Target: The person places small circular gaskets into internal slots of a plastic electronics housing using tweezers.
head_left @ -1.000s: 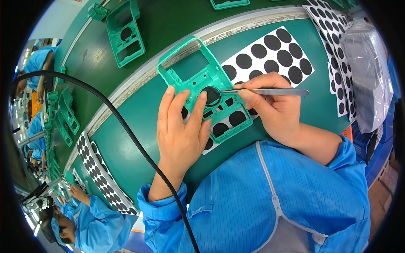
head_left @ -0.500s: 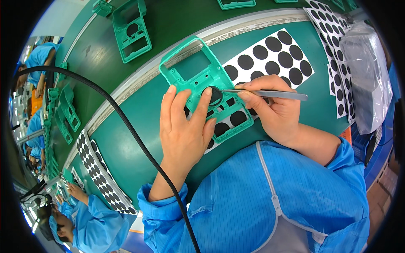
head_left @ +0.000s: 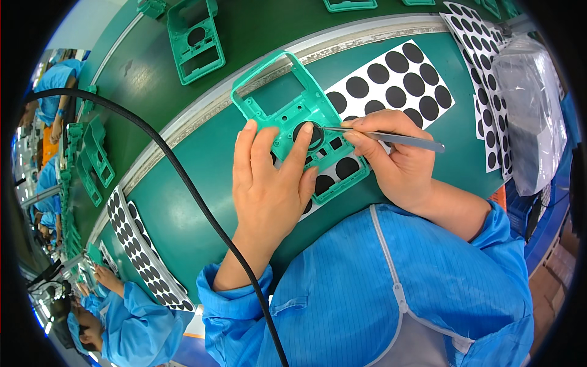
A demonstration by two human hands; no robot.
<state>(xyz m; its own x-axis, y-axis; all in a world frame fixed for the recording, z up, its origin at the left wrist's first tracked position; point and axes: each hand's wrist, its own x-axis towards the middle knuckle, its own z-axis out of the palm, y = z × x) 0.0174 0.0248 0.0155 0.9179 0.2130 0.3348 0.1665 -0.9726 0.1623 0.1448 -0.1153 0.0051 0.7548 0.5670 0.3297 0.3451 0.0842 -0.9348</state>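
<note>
A green plastic housing (head_left: 287, 115) with a large opening at its far end lies tilted in front of me, partly over a white sheet of black round pads (head_left: 396, 96). In its round recess sits a black disc (head_left: 314, 138). My left hand (head_left: 269, 183) rests on the housing with fingers stretched and spread; its index fingertip presses on the disc. Closed in a pinch, my right hand (head_left: 400, 156) holds metal tweezers (head_left: 403, 140), their tips at the disc's right edge. The exact contact of the tips is too small to tell.
Beyond a pale rail (head_left: 183, 125), another green housing (head_left: 197, 46) lies on the dark green belt. Pad sheets (head_left: 147, 257) lie at left; more (head_left: 483, 73) stand at right by a clear plastic bag (head_left: 529, 116). A black cable (head_left: 189, 183) crosses the view. Co-workers sit at left.
The tweezer tips have shifted slightly along the disc's edge, and the left index fingertip has moved a little to the right on the disc. The housing stays nearly in place.
</note>
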